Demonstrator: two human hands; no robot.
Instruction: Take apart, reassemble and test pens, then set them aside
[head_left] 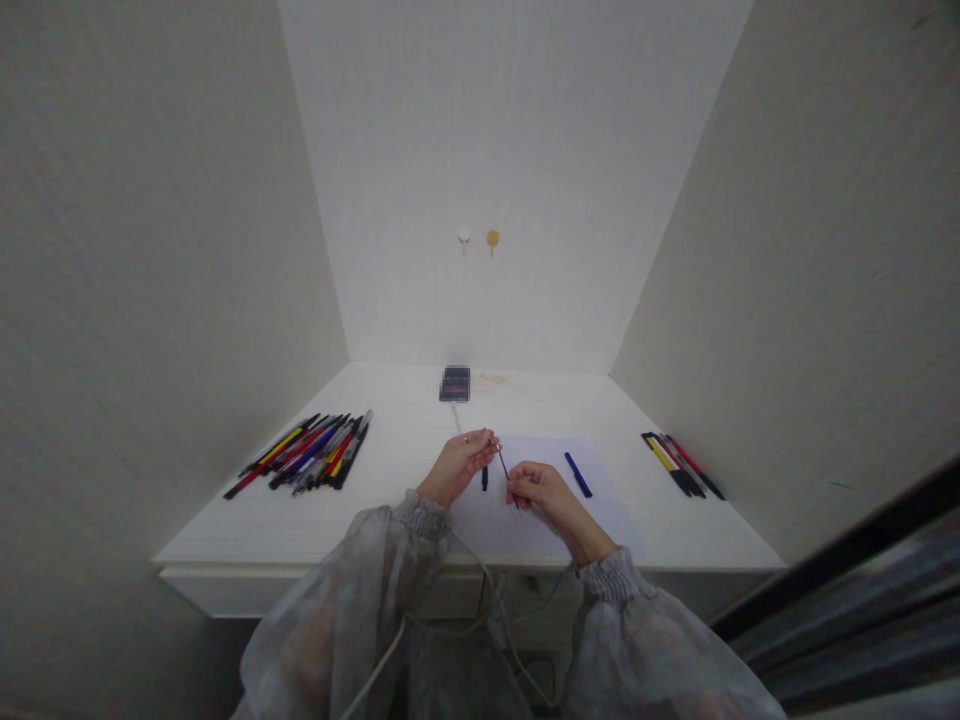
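Note:
My left hand (466, 462) is closed in a pinch at the upper end of a thin dark pen refill (503, 463). Lower down, the fingers of my right hand (536, 490) are pinched round the same refill, which slants between the hands above a white sheet of paper (540, 535). Just under my left fingers shows a short black pen part (484, 479); whether it lies on the paper or is held, I cannot tell. To the right of my right hand, a blue pen piece (577, 474) rests on the sheet.
Many pens (315, 455) in several colours lie heaped on the left of the white desk (405, 530). A smaller row of pens (682, 465) lies near the right wall. Behind my hands, a dark phone-like device (455, 384) has a white cable (457, 418) attached.

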